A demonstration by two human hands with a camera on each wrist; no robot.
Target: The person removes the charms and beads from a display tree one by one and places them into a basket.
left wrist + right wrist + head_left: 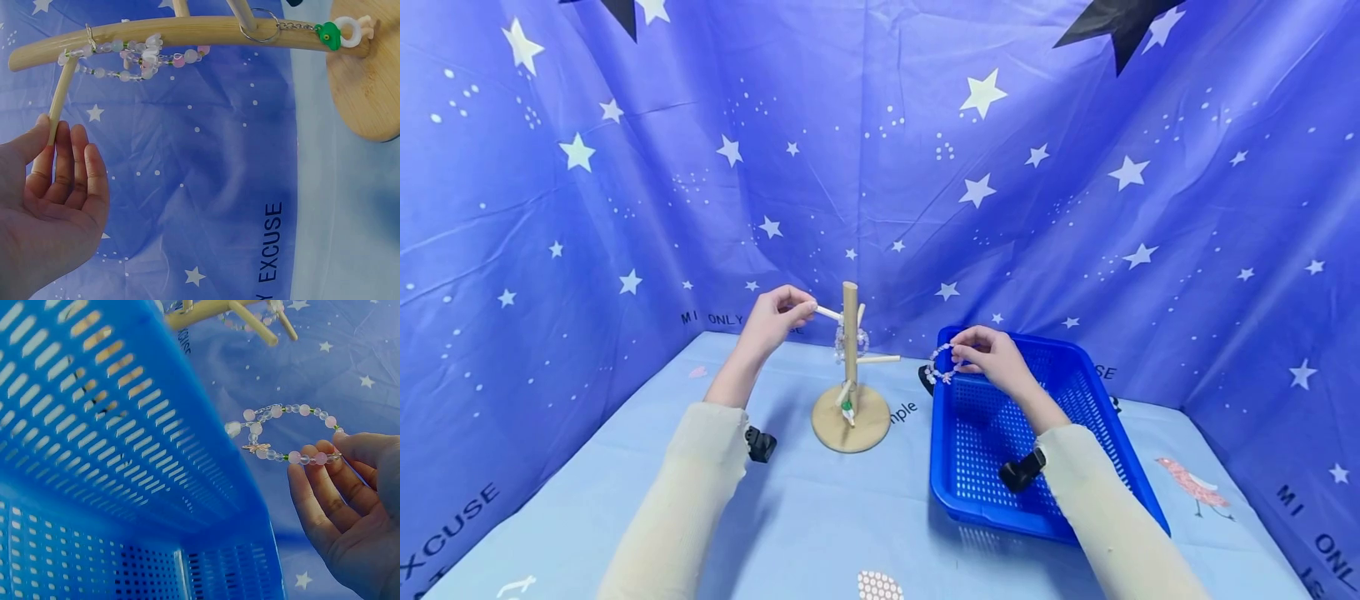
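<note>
A wooden peg stand (pixel 851 333) with a round base holds several pegs. My left hand (pixel 775 317) pinches the end of its upper left peg (pixel 61 94) between thumb and fingers. On that peg, close to the post, hangs a beaded bracelet (pixel 112 74) with clear and pink beads. A keychain (pixel 331 34) with a green flower and white ring hangs from a lower peg. Above the near left rim of the blue basket, my right hand (pixel 995 360) pinches another beaded bracelet (pixel 294 456), pink and clear with a small charm.
The blue plastic basket (pixel 947 508) stands on the right, under my right forearm. Light blue cloth (pixel 820 517) covers the table. A blue star-patterned curtain (pixel 880 167) rises behind and along both sides. Another peg (pixel 880 359) points right toward the basket.
</note>
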